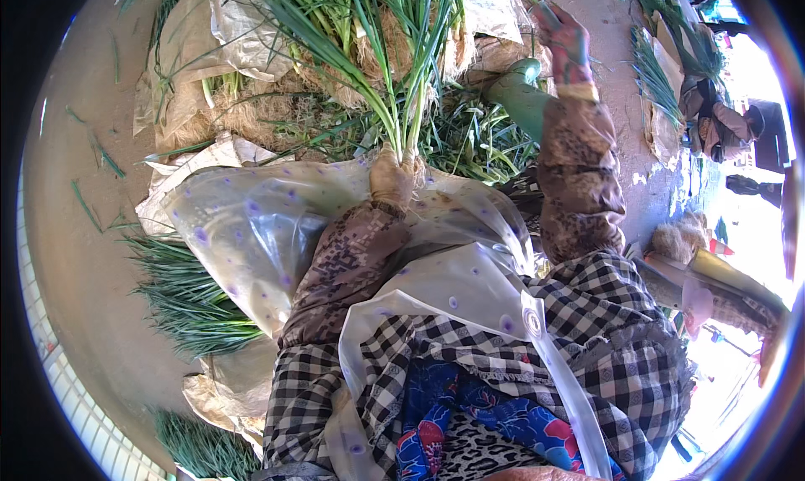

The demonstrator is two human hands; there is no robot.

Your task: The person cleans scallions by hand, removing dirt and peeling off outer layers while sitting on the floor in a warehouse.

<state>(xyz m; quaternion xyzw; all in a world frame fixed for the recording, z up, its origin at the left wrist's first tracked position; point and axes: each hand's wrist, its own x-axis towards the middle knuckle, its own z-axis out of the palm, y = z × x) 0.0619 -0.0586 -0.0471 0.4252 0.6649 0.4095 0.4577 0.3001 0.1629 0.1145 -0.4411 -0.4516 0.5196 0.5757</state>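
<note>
Left hand: your left hand (392, 179), in a dirt-coloured glove, is closing around the base of a bunch of green onions (394, 53) — the fingers are clamped on the pale lower stems, just above your lap.
Bunch: the long green leaves are fanning upward and outward from your grip; the stems are standing nearly upright; their lower ends are hidden in your fist.
Right hand: your right hand (563, 36), in a reddish patterned glove, is lifted well apart from the left, off to the upper right; a thin green strand seems to be sticking up from it, but you cannot tell from here whether the fingers are pinching it or simply curled.
Lap: a clear plastic apron (251, 229) with purple dots is lying across your knees, under the left forearm.
Ground ahead: a heap of rooty, straw-coloured onion clumps (251, 104) is resting on pale sacking, just behind the bunch you are holding.
Left side: a sorted pile of green onions (189, 301) is lying on the bare floor beside the apron; another is showing lower down.
Far right: a second person (713, 120) is crouching beside more greens.
</note>
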